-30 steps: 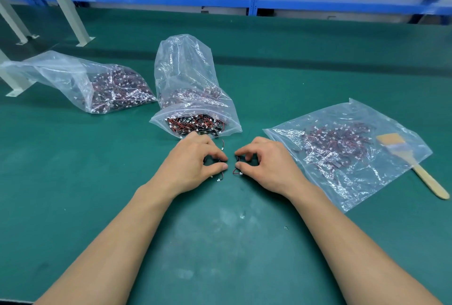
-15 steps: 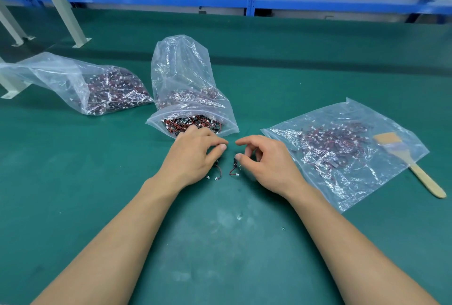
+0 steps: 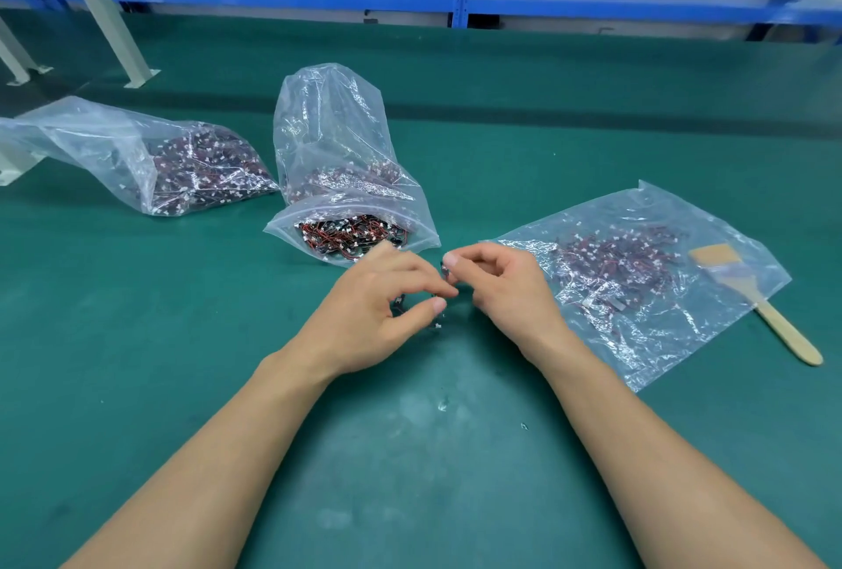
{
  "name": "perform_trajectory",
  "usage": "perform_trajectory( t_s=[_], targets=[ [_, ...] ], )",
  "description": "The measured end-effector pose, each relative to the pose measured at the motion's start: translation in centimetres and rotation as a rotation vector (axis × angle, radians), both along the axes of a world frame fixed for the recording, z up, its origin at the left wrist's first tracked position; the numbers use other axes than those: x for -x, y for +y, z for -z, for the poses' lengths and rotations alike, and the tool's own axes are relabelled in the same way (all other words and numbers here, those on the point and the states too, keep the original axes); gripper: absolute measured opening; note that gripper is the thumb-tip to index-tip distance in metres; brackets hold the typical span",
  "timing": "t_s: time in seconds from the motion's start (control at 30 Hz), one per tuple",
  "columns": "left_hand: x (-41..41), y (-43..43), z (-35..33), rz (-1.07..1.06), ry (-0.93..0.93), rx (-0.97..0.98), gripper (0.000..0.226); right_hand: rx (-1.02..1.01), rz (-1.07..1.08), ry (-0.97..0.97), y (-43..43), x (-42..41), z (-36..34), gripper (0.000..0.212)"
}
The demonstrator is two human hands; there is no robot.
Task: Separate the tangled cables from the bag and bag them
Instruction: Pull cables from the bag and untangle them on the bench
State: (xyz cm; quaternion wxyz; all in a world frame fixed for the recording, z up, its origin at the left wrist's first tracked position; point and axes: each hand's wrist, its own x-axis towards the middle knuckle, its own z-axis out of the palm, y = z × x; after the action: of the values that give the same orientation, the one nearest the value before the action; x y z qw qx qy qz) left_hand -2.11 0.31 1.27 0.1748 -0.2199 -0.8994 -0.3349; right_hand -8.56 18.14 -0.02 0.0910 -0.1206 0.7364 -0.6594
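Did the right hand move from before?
Yes. The right hand slid a little farther up the view, nearer the left corner of the flat bag.

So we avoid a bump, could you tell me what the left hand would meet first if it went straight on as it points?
The left hand points forward and to the right, so it would likely meet the right hand first, close ahead; their relative height is hard to judge.
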Motion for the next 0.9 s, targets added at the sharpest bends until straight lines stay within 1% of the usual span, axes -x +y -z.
perform_trajectory(
  t_s=[0.07,0.2,0.27,0.37,0.47,0.6,0.73,0.9],
  targets=[
    [0.0,0.2,0.1,0.024,-0.01,-0.007,0.014,0.036,-0.01,-0.056,0.2,0.0,-0.1,0.003],
    [0.1,0.1,0.1,0.057,-0.021,-0.012,0.019,0.046,-0.004,-0.12,0.7,0.2,-0.4,0.008],
    [0.1,-0.5,0.2,0.0,-0.019,-0.027,0.023,0.023,0.005,-0.121,1.2,0.3,-0.5,0.009],
    [0.5,-2.3,0.5,-0.218,-0.003,-0.059,0.02,-0.173,-0.019,-0.013,2.2,0.4,-0.3,0.01],
    [1.0,-4.1,0.9,-0.422,-0.01,-0.026,0.016,-0.385,-0.063,0.128,3.0,0.3,0.1,0.013],
    [1.3,-5.3,1.2,-0.59,-0.02,0.034,0.018,-0.536,-0.072,0.249,3.1,0.6,0.6,0.018],
    [1.9,-5.1,1.2,-0.644,-0.018,0.09,0.019,-0.564,-0.063,0.284,2.9,0.7,1.0,0.018],
    [3.3,-4.1,1.1,-0.647,-0.039,0.183,0.023,-0.476,-0.046,0.236,2.7,0.6,1.1,0.013]
  ],
)
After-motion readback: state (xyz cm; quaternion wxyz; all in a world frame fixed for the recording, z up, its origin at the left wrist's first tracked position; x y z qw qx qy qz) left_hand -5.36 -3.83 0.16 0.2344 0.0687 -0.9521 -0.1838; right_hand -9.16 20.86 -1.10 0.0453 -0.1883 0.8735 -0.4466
